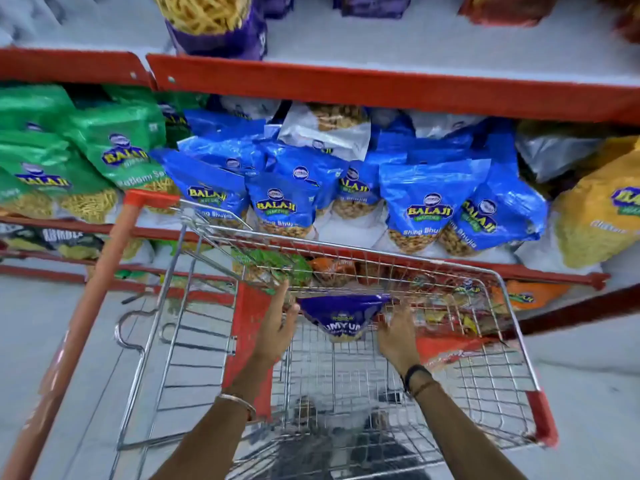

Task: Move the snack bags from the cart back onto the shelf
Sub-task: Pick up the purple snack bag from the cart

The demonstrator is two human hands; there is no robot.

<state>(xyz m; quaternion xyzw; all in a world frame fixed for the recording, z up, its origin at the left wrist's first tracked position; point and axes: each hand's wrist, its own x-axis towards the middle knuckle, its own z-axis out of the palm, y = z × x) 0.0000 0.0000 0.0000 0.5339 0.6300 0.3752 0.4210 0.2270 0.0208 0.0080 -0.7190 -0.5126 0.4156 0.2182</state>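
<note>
A tall store shelf with red metal front edges [381, 88] fills the upper part of the view, its middle tier crowded with blue Balaji snack bags [415, 209], green Balaji snack bags [117, 147] to their left and a yellow snack bag [595, 223] at the right end; a purple bag of yellow sticks [214, 26] stands on the tier above. Pushed up against the shelf is a silver wire shopping cart with red corner trim [485, 386] and a red-orange handle bar [79, 327] slanting down the left side. At the far end of the cart basket lies a dark purple snack bag [343, 317], resting on the wire floor near the front wall, with a green bag [273, 261] and orange packets [332, 268] beyond it. Both bare arms reach into the basket. The left hand [277, 327], a metal bangle on its wrist, has its fingers spread loose just beside the purple bag's left edge; the right hand [398, 330], a dark band on its wrist, has fingers extended at the bag's right edge. Neither hand has closed around it, though blur hides whether fingertips touch.
</note>
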